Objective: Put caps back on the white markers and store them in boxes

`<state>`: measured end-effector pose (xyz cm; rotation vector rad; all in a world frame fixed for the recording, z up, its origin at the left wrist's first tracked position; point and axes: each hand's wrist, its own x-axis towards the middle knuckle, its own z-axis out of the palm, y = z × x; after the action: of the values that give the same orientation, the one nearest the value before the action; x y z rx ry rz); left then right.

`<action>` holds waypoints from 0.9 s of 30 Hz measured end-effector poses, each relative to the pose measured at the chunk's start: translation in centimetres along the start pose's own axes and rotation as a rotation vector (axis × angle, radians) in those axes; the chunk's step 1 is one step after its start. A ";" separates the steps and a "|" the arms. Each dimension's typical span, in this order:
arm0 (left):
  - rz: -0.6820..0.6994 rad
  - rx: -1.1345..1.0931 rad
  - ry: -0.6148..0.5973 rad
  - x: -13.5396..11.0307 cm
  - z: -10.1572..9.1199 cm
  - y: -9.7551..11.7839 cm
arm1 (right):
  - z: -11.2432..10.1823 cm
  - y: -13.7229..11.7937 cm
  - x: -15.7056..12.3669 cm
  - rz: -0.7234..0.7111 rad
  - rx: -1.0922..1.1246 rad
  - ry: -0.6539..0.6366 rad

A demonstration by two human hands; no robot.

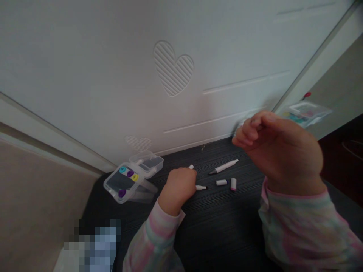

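Observation:
My left hand (178,186) rests low over the dark tabletop, its fingers closed round a white marker. That marker's dark-tipped end (202,187) sticks out to the right of the hand. Beyond my knuckles, a white end piece (191,167) shows; the hand hides the rest. My right hand (279,149) is raised above the table on the right, fingers loosely curled, with nothing visible in it. Between the hands lie an uncapped marker with a grey tip (225,166), a white cap with a dark blue edge (221,182) and a white cap with a pink edge (233,184).
An opened clear plastic case (147,165) with coloured round stickers stands at the left, against the white heart-patterned panel (119,75). Another clear case with coloured contents (309,111) is behind my right hand. A blurred pale blue item (102,245) sits at lower left.

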<state>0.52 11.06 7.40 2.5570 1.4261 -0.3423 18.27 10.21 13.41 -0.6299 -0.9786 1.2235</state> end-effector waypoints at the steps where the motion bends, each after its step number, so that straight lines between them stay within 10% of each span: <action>1: -0.005 -0.001 -0.016 0.2 0.2 0.2 | 0.0 0.0 0.0 0.001 -0.004 0.000; 12: 0.013 -0.104 -0.083 2.0 1.9 1.0 | -0.4 0.1 0.1 -0.019 -0.004 -0.022; 27: 0.006 -0.440 0.381 1.8 0.2 -2.5 | -0.4 0.0 0.1 -0.023 -0.034 -0.010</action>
<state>-0.74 13.71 6.51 2.3302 1.4110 0.4393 18.63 10.35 13.23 -0.6386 -1.0142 1.1923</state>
